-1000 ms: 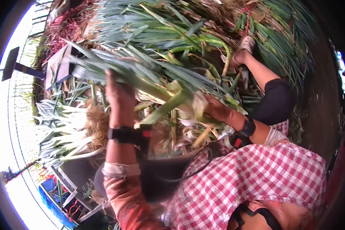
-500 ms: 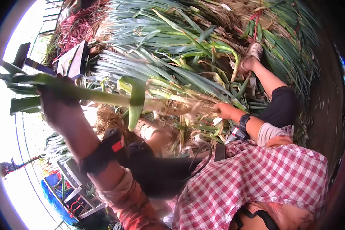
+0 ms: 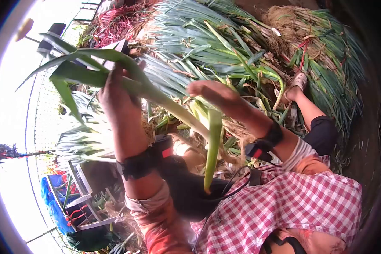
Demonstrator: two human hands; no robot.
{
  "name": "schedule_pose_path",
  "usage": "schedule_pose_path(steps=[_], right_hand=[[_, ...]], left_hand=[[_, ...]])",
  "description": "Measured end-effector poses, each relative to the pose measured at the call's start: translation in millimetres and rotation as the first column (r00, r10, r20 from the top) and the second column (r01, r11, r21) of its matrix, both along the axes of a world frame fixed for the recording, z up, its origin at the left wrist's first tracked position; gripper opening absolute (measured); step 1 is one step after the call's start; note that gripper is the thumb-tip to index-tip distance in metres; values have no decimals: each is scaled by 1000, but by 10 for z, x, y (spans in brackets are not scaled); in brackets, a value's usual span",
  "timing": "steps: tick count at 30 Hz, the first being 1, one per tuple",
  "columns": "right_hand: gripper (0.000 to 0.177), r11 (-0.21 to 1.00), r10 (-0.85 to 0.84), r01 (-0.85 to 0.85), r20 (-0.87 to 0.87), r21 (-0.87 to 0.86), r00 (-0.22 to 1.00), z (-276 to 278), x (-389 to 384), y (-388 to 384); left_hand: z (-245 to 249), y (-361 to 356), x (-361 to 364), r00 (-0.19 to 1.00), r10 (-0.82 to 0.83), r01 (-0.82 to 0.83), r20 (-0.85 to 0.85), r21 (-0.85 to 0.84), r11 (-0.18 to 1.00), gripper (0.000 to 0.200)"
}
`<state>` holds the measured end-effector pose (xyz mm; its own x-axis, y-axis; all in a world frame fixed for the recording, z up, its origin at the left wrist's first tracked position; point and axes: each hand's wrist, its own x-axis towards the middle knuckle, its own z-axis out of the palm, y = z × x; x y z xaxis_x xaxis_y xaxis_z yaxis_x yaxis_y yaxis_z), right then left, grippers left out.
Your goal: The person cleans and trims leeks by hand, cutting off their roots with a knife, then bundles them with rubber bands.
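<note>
My left hand [image 3: 116,95] is shut on a long leek [image 3: 169,108], gripping it at its green leaf end, held up in front of me. The pale shaft slants down to the right toward my lap. My right hand [image 3: 213,95] sits on the leek's outer leaf [image 3: 213,144], a green strip that peels off and hangs down toward my dark trousers. Both wrists wear black bands with red marks.
Big heaps of leeks [image 3: 207,42] lie ahead and to the right. A stack of trimmed white leeks [image 3: 78,139] lies at the left. A metal-framed crate [image 3: 78,199] stands lower left. My outstretched leg and shoe [image 3: 298,82] rest among the leaves.
The leek swung from level to a slant, leaf end raised. My left hand moved right and up; my right hand left the root end and moved up onto the shaft, peeling a leaf.
</note>
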<state>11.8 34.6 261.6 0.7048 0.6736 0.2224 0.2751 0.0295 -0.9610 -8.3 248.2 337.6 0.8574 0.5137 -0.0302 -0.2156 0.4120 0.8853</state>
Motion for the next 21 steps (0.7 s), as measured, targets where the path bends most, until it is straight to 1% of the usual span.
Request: schedule_pose_path(steps=[1, 2, 4, 5, 6, 7, 8, 9, 10, 11, 12, 13, 14, 15, 16, 17, 18, 19, 20, 21], right_hand=[[51, 995, 14, -5, -84, 99, 996, 116, 11, 194], [47, 985, 67, -24, -255, 171, 965, 268, -12, 343], [30, 929, 153, 10, -407, 370, 900, 297, 38, 616], [29, 909, 92, 73, -369, 410, 925, 249, 56, 700], [27, 883, 27, 134, -335, 449, 942, 259, 66, 737], [27, 883, 27, 135, -336, 449, 941, 263, 62, 707], [26, 917, -40, 184, -377, 354, 925, 264, 52, 653], [25, 940, -109, 228, -411, 253, 905, 262, 39, 594], [26, 890, -307, 406, -388, 206, 869, 96, 157, 583], [32, 921, -294, 367, -383, 133, 876, -66, 197, 377], [34, 906, -420, 406, -344, -116, 840, -105, 143, 180], [34, 879, -476, 442, -393, -180, 787, -391, 125, 28], [33, 874, -480, 458, -445, -164, 756, -600, 85, -147], [40, 766, -643, 597, -288, -238, 710, -954, 79, -348], [40, 768, -638, 598, -355, -229, 683, -1244, 75, -626], [41, 696, -718, 649, -312, -308, 622, -1476, 35, -854], [42, 663, -747, 665, -246, -345, 617, -1561, -48, -1027], [41, 593, -775, 658, -109, -464, 622, -1707, -72, -1198], [42, 502, -780, 651, 27, -569, 625, -1880, -76, -1392], [42, 409, -808, 670, 96, -620, 582, -2031, -79, -1632]], left_hand=[[-25, -47, 17, 997, -60, 61, 47, -10, 998, 26], [-53, -147, 71, 998, -24, 26, 54, -45, 999, 21], [-2, -429, 108, 999, -1, -2, -53, -71, 997, 17], [-71, -426, 121, 999, -30, 28, -21, -75, 997, 19], [-77, -415, 138, 999, -29, 27, -24, -74, 997, 19], [-79, -393, 149, 999, -25, 23, -40, -27, 999, 21], [-92, -374, 152, 998, -18, 19, -56, 17, 1000, 23], [-60, -415, 146, 996, 61, -62, -68, -10, 998, 26], [-22, -451, 141, 987, 138, -142, -83, -37, 989, 28], [-21, -255, 119, 989, 147, -147, -19, 14, 989, 30], [124, -195, 47, 979, 202, -203, -29, -30, 979, 27], [92, 6, 38, 971, 238, -238, 7, -37, 971, 25], [41, 178, 21, 961, 275, -274, 37, -46, 961, 22], [57, 216, -38, 949, 307, -303, 71, -54, 951, 16], [116, 220, -107, 935, 339, -334, 104, -65, 940, 12], [140, 229, -135, 919, 381, -370, 97, -115, 922, 13], [134, 249, -139, 918, 392, -382, 60, -132, 915, 12], [107, 238, -153, 913, 402, -392, 69, -130, 911, 13], [96, 222, -141, 909, 410, -399, 76, -126, 908, 13], [62, 303, -135, 899, 418, -414, 132, -61, 908, 15]])
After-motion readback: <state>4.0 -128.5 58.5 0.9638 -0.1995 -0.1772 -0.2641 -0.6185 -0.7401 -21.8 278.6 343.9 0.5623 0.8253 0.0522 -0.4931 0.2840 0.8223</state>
